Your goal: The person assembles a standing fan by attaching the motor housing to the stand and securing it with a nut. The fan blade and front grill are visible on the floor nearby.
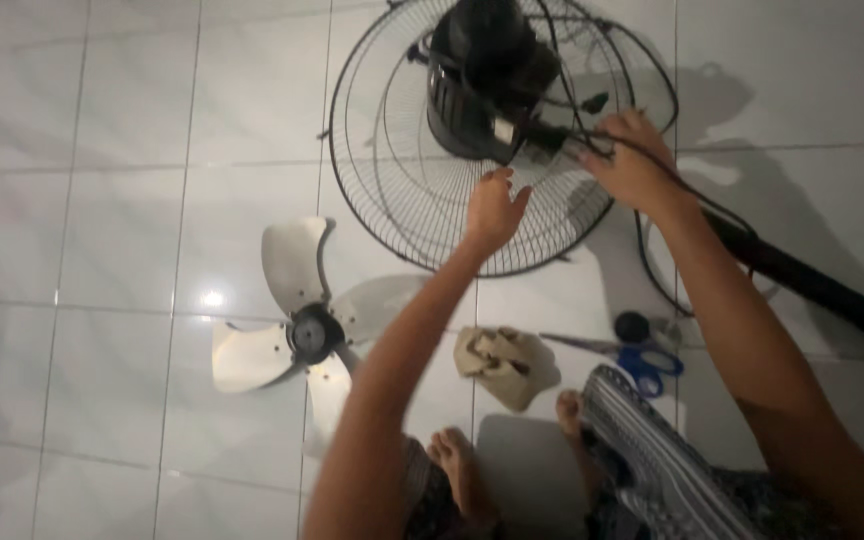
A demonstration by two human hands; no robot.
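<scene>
A black fan motor housing (482,80) lies on its round wire guard (392,190) on the white tiled floor. My left hand (493,210) reaches toward the underside of the motor, fingers apart, holding nothing. My right hand (632,160) grips the fan's neck joint (557,140) where the black power cord (652,270) runs. The black stand pole (822,290) leads off to the right. A detached silver three-blade fan propeller (302,330) lies on the floor to the left of my arm.
Blue-handled scissors (632,355) and a small black cap (633,326) lie near my right forearm. A crumpled beige cloth (507,365) sits by my bare feet (457,465). My knee in striped fabric (652,450) is at the bottom.
</scene>
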